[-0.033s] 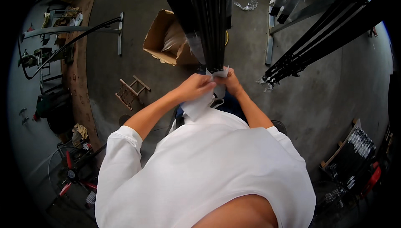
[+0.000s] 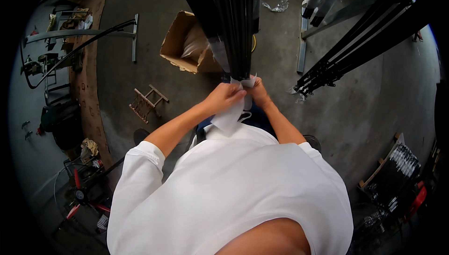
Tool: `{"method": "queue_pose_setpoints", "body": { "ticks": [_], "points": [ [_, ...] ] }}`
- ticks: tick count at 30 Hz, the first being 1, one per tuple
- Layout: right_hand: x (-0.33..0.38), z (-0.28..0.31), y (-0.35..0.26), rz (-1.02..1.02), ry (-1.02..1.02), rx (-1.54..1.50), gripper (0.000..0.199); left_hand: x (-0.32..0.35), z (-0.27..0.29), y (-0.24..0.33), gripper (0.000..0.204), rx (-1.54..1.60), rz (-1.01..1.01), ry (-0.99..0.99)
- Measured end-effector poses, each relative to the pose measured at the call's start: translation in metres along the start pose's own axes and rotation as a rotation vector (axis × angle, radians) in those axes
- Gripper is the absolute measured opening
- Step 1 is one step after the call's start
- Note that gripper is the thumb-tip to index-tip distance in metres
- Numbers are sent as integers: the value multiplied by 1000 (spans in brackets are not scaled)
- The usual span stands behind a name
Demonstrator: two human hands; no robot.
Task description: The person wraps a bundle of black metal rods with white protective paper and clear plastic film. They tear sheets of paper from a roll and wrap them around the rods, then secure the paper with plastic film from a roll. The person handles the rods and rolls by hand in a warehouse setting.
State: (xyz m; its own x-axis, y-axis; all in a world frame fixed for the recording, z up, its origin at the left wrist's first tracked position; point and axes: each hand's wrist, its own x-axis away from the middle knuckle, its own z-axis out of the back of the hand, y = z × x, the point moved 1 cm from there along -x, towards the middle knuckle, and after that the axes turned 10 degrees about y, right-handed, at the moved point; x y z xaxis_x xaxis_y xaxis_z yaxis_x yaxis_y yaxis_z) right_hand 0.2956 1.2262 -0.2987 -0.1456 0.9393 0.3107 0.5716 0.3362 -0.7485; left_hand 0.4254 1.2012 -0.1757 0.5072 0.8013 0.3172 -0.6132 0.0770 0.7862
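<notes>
A bundle of long black tubes (image 2: 236, 30) comes in from the top edge, its near end in front of my body. A thin white wrapping sheet (image 2: 229, 117) lies at that end, with one flap hanging down toward my shirt. My left hand (image 2: 224, 98) has its fingers closed on the sheet just below the tube ends. On the other side, my right hand (image 2: 257, 92) pinches the sheet's upper part, next to the tubes. Its fingertips are partly hidden behind the sheet.
Beyond my left hand stands an open cardboard box (image 2: 182, 63) with white sheets inside. A small wooden stool (image 2: 148, 101) is on the floor to the left. More black tubes (image 2: 346, 49) rest on a metal stand (image 2: 301, 44) at the right. A red-bladed fan (image 2: 80, 194) is at lower left.
My left hand has shifted slightly to the right, closer to my right hand, and the hanging flap of the sheet has moved right with it. My right hand has barely moved.
</notes>
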Motion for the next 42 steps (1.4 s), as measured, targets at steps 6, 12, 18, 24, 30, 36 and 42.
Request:
{"method": "queue_pose_setpoints", "body": {
  "ticks": [6, 12, 18, 24, 30, 36, 42],
  "points": [
    [-3, 27, 35, -185, -182, -497, 33, -11, -38, 9, 20, 431, 115, 252],
    [19, 45, 36, -36, -99, -400, 38, -6, -47, 12, 28, -2, -294, 356],
    [40, 53, 34, 181, -159, 45, 42, -9, -46, -6, 43, -435, -585, 366],
    [35, 9, 25, -60, 74, -345, 47, -8, -45, -4, 45, -452, -530, 440],
    [11, 9, 36, -197, 254, -566, 49, -2, -18, -23, 41, -40, -213, 767],
    [16, 9, 34, -141, 279, -619, 38, -21, -8, -31, 26, 530, 142, 246],
    [24, 44, 42, -162, 490, -517, 17, -23, -11, -34, 25, 465, 171, 254]
  ]
}}
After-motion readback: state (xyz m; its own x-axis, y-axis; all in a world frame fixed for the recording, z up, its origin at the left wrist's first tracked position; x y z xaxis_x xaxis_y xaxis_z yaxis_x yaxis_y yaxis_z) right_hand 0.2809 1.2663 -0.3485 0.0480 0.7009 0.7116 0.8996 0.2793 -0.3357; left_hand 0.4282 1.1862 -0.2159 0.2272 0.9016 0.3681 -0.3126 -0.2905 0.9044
